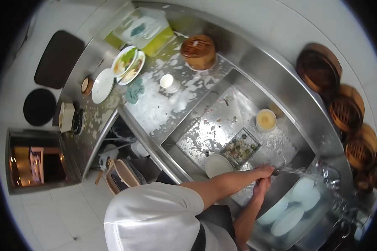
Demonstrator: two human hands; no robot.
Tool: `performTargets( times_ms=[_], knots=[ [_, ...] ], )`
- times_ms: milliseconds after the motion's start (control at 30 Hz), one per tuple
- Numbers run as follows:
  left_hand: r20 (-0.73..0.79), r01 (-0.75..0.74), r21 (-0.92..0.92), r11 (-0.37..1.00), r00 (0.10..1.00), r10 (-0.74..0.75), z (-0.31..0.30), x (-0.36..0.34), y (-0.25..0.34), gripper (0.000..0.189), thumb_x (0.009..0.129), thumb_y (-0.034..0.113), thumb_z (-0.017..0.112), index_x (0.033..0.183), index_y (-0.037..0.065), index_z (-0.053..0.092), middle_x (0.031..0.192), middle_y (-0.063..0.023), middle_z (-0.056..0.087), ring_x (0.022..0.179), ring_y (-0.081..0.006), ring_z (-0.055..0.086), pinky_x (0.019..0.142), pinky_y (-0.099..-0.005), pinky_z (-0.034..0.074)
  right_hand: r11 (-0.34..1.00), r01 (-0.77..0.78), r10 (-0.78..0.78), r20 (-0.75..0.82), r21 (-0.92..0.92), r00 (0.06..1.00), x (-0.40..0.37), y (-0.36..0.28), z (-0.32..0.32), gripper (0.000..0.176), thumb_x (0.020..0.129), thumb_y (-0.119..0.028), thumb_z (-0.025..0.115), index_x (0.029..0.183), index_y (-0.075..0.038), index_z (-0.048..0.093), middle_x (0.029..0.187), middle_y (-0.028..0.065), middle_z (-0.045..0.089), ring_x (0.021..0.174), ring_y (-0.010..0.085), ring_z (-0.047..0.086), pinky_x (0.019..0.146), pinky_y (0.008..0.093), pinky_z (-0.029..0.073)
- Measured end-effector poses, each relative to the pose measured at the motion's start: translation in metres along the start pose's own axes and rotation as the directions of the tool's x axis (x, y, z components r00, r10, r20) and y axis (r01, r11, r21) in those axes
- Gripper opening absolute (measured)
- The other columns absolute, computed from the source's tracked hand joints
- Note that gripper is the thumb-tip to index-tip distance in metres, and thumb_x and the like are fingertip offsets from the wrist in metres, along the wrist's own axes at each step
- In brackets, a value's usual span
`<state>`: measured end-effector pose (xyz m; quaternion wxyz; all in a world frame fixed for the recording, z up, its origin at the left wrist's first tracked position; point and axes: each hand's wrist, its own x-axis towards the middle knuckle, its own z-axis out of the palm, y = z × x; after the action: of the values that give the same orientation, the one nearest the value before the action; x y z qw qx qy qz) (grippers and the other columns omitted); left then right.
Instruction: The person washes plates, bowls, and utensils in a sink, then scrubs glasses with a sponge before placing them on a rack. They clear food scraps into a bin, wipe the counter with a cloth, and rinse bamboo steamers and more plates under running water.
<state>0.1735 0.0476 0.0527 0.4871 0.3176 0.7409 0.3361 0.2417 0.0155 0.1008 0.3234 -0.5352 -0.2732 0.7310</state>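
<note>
The person's left hand [264,170] is reaching across the stainless steel sink basin [222,113], its fingers curling shut round a small dark object [275,171], too small to identify. The right hand [262,186] is coming up from six o'clock and pressing against the underside of the left. How far its fingers are closing, and whether it is sharing the hold, cannot be told. Both hands are meeting a thin stream of running water [299,171] that is arriving from three o'clock, so the dark object is sitting right at the end of the stream.

At ten o'clock from the hands, just beside them, a rectangular metal strainer tray [241,148] is holding food scraps. A round white plate [217,165] is lying at nine o'clock, touching that tray's corner. A small round cream bowl [266,119] is standing at twelve o'clock in the same basin, well apart from the hands. At five o'clock, pale white plates [290,209] are lying stacked in a second basin.

Round brown bamboo steamer baskets [343,109] are lining the wall ledge at two o'clock. On the wet counter at eleven o'clock, another bamboo steamer [199,51], a white cup [168,82], a crumpled teal cloth [134,92] and plates with leftovers [127,66] are sitting.
</note>
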Motion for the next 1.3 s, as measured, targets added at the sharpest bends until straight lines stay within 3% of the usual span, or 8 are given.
performTargets(
  times_ms=[333, 467, 667, 733, 833, 1067, 1167, 1300],
  knots=[
    [0.118, 0.01, -0.557, 0.83, 0.991, 0.067, -0.294, -0.149, -0.019, 0.052, 0.085, 0.014, 0.07, 0.133, 0.006, 0.051, 0.122, -0.0075, 0.059, 0.102, -0.0174, 0.061, 0.085, -0.0319, 0.052, 0.484, -0.297, 0.313, 0.155, 0.823, 0.937, 0.145, -0.077, -0.023, 0.006, 0.087, 0.0, 0.054, 0.083, -0.001, 0.058, 0.079, 0.0075, 0.062, 0.075, 0.0171, 0.061, 0.077, 0.0363, 0.058],
    [-0.807, -0.458, -0.205, 0.865, 0.58, 0.115, -0.485, -0.188, -0.15, 0.027, 0.095, 0.015, 0.057, 0.12, 0.006, 0.055, 0.105, -0.0041, 0.061, 0.092, -0.0137, 0.059, 0.082, -0.0296, 0.05, 0.901, -0.185, 0.322, 0.319, -0.393, 0.892, 0.114, -0.126, -0.056, 0.014, 0.093, -0.015, 0.058, 0.097, -0.003, 0.063, 0.074, 0.0093, 0.063, 0.074, 0.0173, 0.064, 0.064, 0.0306, 0.055],
    [-0.713, -0.605, -0.406, 0.684, -0.258, -0.652, -0.744, -0.316, -0.22, 0.047, 0.093, 0.028, 0.06, 0.128, 0.002, 0.042, 0.103, -0.0102, 0.057, 0.078, -0.0212, 0.055, 0.072, -0.034, 0.051, -0.702, -0.006, -0.159, 0.148, -0.712, 0.976, -0.024, -0.158, -0.078, 0.021, 0.091, -0.022, 0.053, 0.1, -0.003, 0.057, 0.087, 0.02, 0.068, 0.085, 0.0382, 0.068, 0.069, 0.0463, 0.053],
    [-0.645, -0.768, -0.591, 0.247, 0.266, -0.717, -0.807, -0.325, -0.331, 0.044, 0.093, 0.026, 0.058, 0.127, 0.001, 0.044, 0.107, -0.0133, 0.058, 0.083, -0.0259, 0.059, 0.074, -0.0374, 0.054, -0.799, 0.196, 0.004, 0.321, -0.568, 0.947, -0.03, -0.138, -0.102, 0.018, 0.092, -0.02, 0.054, 0.098, -0.003, 0.056, 0.08, 0.0156, 0.066, 0.073, 0.0325, 0.068, 0.062, 0.0426, 0.052],
    [-0.563, -0.71, -0.703, -0.043, 0.592, -0.576, -0.86, -0.321, -0.408, 0.034, 0.093, 0.015, 0.052, 0.123, 0.0, 0.048, 0.114, -0.0184, 0.059, 0.097, -0.0323, 0.064, 0.077, -0.0424, 0.059, -0.061, 0.312, 0.445, 0.254, -0.948, 0.859, -0.066, -0.066, 0.048, 0.014, 0.087, -0.016, 0.059, 0.095, -0.005, 0.059, 0.076, 0.0099, 0.063, 0.07, 0.0262, 0.064, 0.063, 0.0389, 0.05],
    [-0.649, -0.662, -0.719, 0.214, 0.528, -0.547, -0.846, -0.369, -0.426, 0.032, 0.085, 0.004, 0.052, 0.116, -0.003, 0.054, 0.109, -0.0159, 0.063, 0.095, -0.0291, 0.066, 0.079, -0.0408, 0.059, 0.617, 0.443, 0.712, 0.701, -0.65, 0.036, -0.259, 0.113, 0.645, 0.012, 0.096, -0.019, 0.054, 0.092, -0.008, 0.058, 0.075, -0.0006, 0.055, 0.063, 0.0106, 0.052, 0.055, 0.0255, 0.041],
    [-0.687, -0.675, -0.682, 0.28, 0.459, -0.564, -0.808, -0.416, -0.398, 0.033, 0.085, 0.004, 0.054, 0.116, -0.006, 0.054, 0.108, -0.0153, 0.064, 0.092, -0.0286, 0.066, 0.077, -0.0399, 0.059, 0.682, -0.421, 0.486, 0.801, -0.598, -0.35, -0.303, 0.142, 0.872, 0.016, 0.097, -0.017, 0.055, 0.108, -0.005, 0.057, 0.084, -0.0003, 0.059, 0.069, 0.007, 0.056, 0.058, 0.0195, 0.049],
    [-0.711, -0.589, -0.678, 0.441, 0.37, -0.599, -0.772, -0.468, -0.399, 0.038, 0.083, 0.003, 0.055, 0.12, -0.006, 0.053, 0.107, -0.0144, 0.064, 0.091, -0.0254, 0.066, 0.075, -0.0367, 0.058, 0.525, -0.798, 0.436, 0.898, -0.297, -0.047, -0.322, 0.117, 1.116, 0.012, 0.09, -0.001, 0.049, 0.099, 0.004, 0.052, 0.094, 0.0136, 0.056, 0.075, 0.022, 0.06, 0.062, 0.0297, 0.058]
  ],
)
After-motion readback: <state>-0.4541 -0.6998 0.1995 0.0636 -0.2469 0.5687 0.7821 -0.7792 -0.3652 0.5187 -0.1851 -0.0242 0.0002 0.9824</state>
